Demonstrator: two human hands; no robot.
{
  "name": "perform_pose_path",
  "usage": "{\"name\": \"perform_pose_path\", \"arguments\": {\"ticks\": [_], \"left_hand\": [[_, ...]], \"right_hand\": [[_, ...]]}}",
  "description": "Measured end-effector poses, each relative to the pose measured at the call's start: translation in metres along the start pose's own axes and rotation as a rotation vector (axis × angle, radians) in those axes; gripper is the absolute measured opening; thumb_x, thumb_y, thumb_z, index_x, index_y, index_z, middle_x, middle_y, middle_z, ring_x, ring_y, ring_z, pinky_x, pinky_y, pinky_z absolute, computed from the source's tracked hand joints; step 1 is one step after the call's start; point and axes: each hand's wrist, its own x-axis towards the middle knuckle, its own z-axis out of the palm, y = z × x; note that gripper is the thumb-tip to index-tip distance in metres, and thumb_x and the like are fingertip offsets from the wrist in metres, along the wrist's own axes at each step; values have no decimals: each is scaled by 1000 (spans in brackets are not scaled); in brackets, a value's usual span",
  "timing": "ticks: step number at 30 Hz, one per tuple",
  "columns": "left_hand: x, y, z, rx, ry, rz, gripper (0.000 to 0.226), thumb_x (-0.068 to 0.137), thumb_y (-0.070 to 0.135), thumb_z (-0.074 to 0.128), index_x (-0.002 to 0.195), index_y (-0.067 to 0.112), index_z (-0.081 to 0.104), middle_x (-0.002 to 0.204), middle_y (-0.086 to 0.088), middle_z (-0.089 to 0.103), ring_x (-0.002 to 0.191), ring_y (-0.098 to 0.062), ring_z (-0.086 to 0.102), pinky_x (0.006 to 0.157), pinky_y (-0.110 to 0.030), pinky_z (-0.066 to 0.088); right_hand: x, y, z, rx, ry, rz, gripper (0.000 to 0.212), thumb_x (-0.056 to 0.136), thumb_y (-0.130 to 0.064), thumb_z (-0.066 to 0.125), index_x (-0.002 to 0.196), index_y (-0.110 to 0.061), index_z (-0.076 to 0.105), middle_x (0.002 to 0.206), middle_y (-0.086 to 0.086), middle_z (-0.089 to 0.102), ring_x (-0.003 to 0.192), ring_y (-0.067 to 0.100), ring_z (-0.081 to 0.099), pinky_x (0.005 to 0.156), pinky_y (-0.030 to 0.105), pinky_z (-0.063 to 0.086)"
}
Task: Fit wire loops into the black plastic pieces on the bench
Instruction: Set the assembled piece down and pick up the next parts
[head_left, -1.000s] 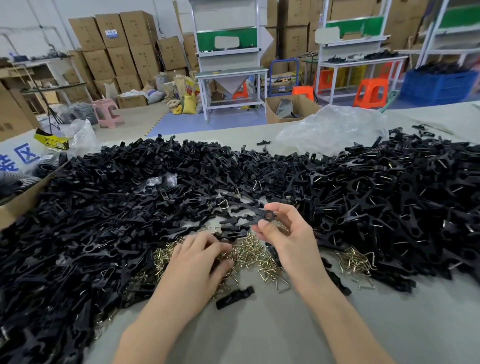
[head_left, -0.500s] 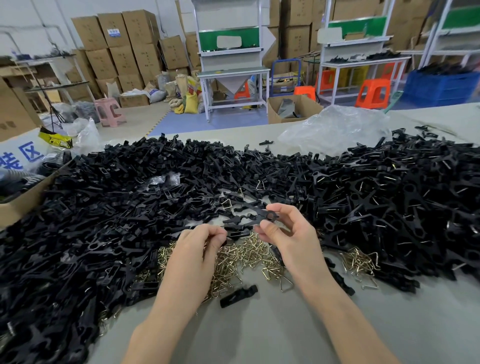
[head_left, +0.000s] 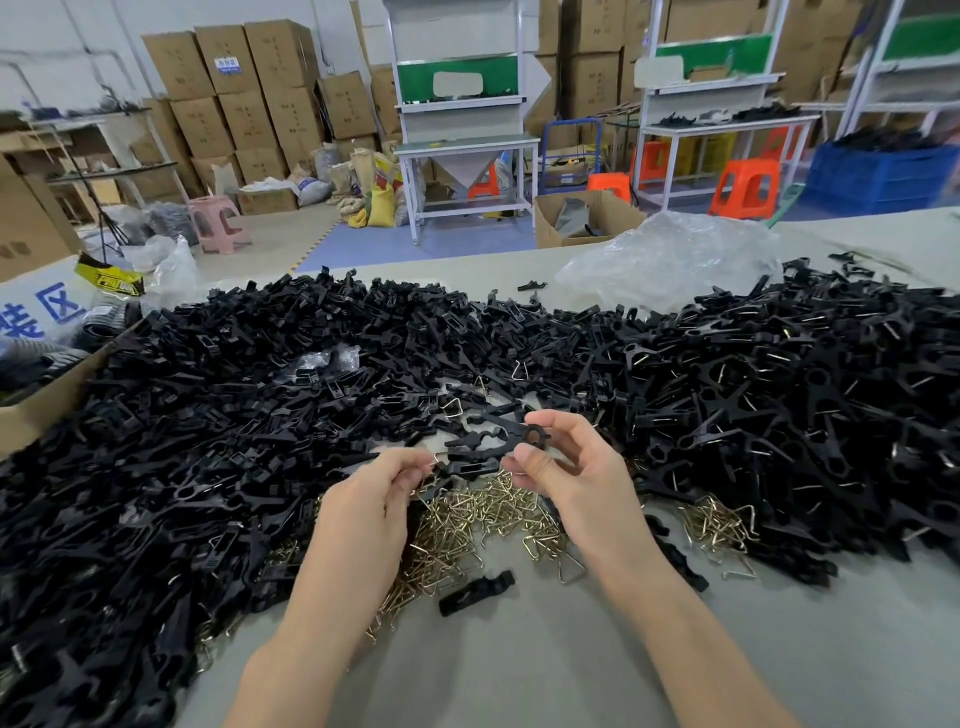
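The black plastic piece (head_left: 498, 435) is held in the air above the desk (head_left: 519, 665), over the near middle of the work area. Its long axis runs roughly from 3 o'clock to 9 o'clock. The ring end, at 3 o'clock, is pinched between the thumb and curled fingers of the right hand (head_left: 576, 478), and the notched end points free toward 9 o'clock.

The left hand (head_left: 369, 499) sits at about 8 o'clock of that free end, just beside it. Its fingertips are closed on a wire loop (head_left: 435, 458), of which only a small glint shows. I judge the fit depends on the left hand carrying the loop a little toward 2 o'clock, onto the free end, while the right hand holds the piece steady.

The heap of wire loops (head_left: 483, 514) lies directly below, at 6 o'clock. Mounds of black pieces (head_left: 208, 415) spread toward 9 and 3 o'clock.

A second ago the left hand lay palm-down in the heap. It has since closed and risen to the piece, which the right hand has barely moved.
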Motion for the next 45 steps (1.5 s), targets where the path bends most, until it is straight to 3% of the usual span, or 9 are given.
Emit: {"name": "perform_pose_path", "arguments": {"ticks": [5,10,12,14,16,23,28,36,45], "left_hand": [[1,-7,-3,236,-92,158,56,89,-18,54,118,25,74,103,14,58,88,-6,53,72,-10,38],[1,-10,-11,216,-64,149,75,85,-22,52,129,37,66,103,41,56,101,5,50,71,-6,40],[2,-10,-14,200,-36,129,69,90,-17,53,131,38,64,102,44,55,91,5,56,66,-10,41],[3,-6,-13,90,43,98,55,97,-4,54,132,39,62,100,31,65,75,5,59,62,-13,42],[4,2,-11,-211,114,-4,47,98,6,59,127,43,61,99,20,73,76,2,65,66,-17,50],[3,15,-1,-833,-60,-321,50,73,26,77,120,36,65,92,-5,74,75,-14,68,71,-20,56],[2,15,2,-859,-102,-333,52,66,35,80,116,35,66,90,-7,73,72,-13,67,68,-21,54],[0,24,4,-1186,-119,-409,52,74,7,72,124,14,63,80,-7,68,72,-12,68,64,-19,56],[-3,30,7,-1237,-157,-438,49,75,12,70,124,13,64,84,-3,67,75,-9,68,69,-21,56]], "right_hand": [[0,0,0,2,-13,17,36,94,-4,68,95,-40,71,96,-19,72,92,21,76,77,21,58],[0,-1,0,-12,-26,13,37,95,-5,68,95,-42,71,97,-17,73,92,19,76,76,20,58],[-1,-1,0,-6,-33,17,36,95,-4,68,95,-40,71,97,-13,74,92,20,76,76,21,58],[-2,-2,0,-6,-45,24,36,94,-4,68,95,-40,72,98,-9,74,93,20,76,78,22,58],[-3,-3,0,-5,-68,31,34,94,-4,68,98,-37,72,101,-5,74,95,21,76,80,24,59],[-7,-8,2,-9,-172,54,26,93,2,67,112,-16,66,108,3,76,92,20,76,78,22,57],[-7,-5,3,-28,-213,78,26,92,1,69,112,-16,68,108,2,77,90,20,76,79,23,57],[-5,-4,2,-64,-199,76,26,91,-1,71,113,-14,68,106,2,77,91,21,76,82,28,60],[-6,-6,3,16,-225,92,27,82,-15,81,106,-22,73,111,5,76,96,20,73,85,28,58]]}}
